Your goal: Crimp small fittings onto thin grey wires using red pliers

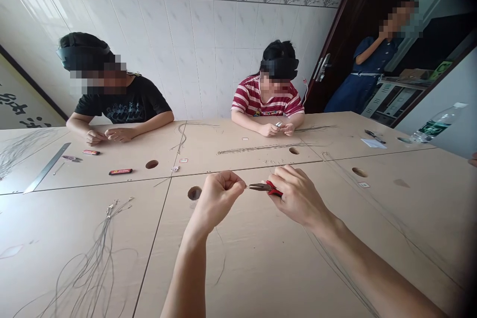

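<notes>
My left hand point(220, 191) is closed, with thumb and index finger pinching the end of a thin dark cord point(224, 258). The cord's loose length trails below that wrist onto the table. A tiny metallic bit at the fingertips is too small to make out. My right hand point(296, 191) grips red-handled pliers point(261, 187), their narrow jaws pointing left and reaching the left fingertips. Whether the jaws are closed on the bit cannot be told. To the left lies a bundle of similar cords point(102, 246) with small metal ends. More thin cords point(335, 263) run beneath my right forearm.
Two people sit across the table point(238, 288); another stands by the door. A metal ruler point(48, 166), red-and-black small cases point(120, 172), cord strands point(257, 149), a pen point(373, 136) and a tilted water bottle point(436, 124) lie around. Round holes point(194, 193) pierce the tabletop.
</notes>
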`<state>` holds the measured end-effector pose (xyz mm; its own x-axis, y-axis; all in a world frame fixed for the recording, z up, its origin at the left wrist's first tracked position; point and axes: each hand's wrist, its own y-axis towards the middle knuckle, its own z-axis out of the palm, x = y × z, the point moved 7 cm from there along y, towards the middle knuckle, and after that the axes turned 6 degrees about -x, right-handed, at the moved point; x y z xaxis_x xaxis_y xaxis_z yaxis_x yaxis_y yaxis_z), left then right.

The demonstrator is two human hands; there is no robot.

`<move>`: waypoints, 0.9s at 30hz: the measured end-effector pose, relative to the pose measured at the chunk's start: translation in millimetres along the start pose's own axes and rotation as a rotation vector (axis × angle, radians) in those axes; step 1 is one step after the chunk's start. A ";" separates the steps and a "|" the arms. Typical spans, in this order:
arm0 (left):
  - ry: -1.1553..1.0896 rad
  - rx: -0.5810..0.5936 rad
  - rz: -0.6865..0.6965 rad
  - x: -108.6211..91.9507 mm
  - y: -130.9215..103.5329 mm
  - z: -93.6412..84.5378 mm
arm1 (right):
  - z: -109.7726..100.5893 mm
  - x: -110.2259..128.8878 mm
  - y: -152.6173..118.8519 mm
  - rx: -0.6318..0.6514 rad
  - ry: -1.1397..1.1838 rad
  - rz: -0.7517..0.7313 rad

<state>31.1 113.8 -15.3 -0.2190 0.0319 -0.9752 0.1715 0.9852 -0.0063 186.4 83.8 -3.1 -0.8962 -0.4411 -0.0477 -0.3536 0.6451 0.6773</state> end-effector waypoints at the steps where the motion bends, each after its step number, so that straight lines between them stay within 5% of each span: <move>1: 0.000 0.004 0.002 0.0 0.1 0.4 | -0.3 -0.2 0.0 0.000 -0.006 -0.001; 27: 0.039 0.094 0.051 -1.5 0.0 8.7 | -0.6 -3.5 0.8 0.014 -0.002 -0.008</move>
<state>39.7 112.3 -15.8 -0.2450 0.0902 -0.9653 0.2728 0.9618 0.0207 189.4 85.5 -1.9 -0.8936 -0.4454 -0.0546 -0.3648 0.6501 0.6665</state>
